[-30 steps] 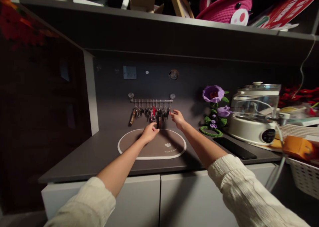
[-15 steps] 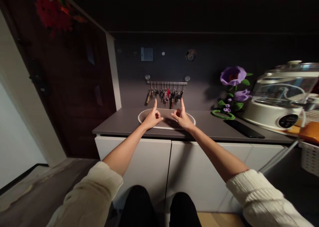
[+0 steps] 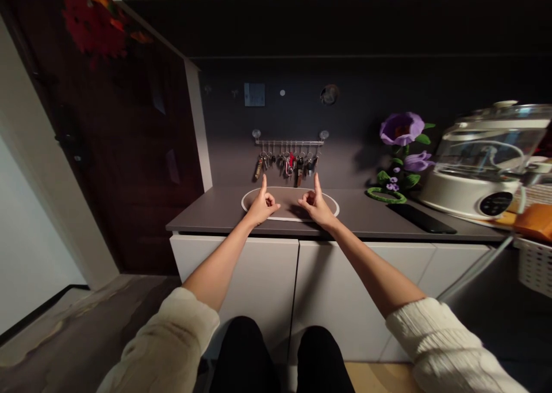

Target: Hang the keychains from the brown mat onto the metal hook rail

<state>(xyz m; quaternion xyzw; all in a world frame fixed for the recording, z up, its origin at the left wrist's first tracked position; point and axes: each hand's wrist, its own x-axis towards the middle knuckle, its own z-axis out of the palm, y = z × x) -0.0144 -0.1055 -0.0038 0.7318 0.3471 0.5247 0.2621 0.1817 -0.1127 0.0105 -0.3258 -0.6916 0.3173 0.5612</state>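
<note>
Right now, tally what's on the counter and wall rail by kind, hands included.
Hands: 2, left hand, right hand, each with index finger raised, holding nothing
Key rail: 1
Oval mat: 1
Purple flowers: 2
Cooker: 1
Phone: 1
Total: 8

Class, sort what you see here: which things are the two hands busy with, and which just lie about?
In hand: left hand and right hand, forefingers raised below the keys on the hook rail, above the oval mat.

Lying about: crochet flowers, cooker, phone.
</note>
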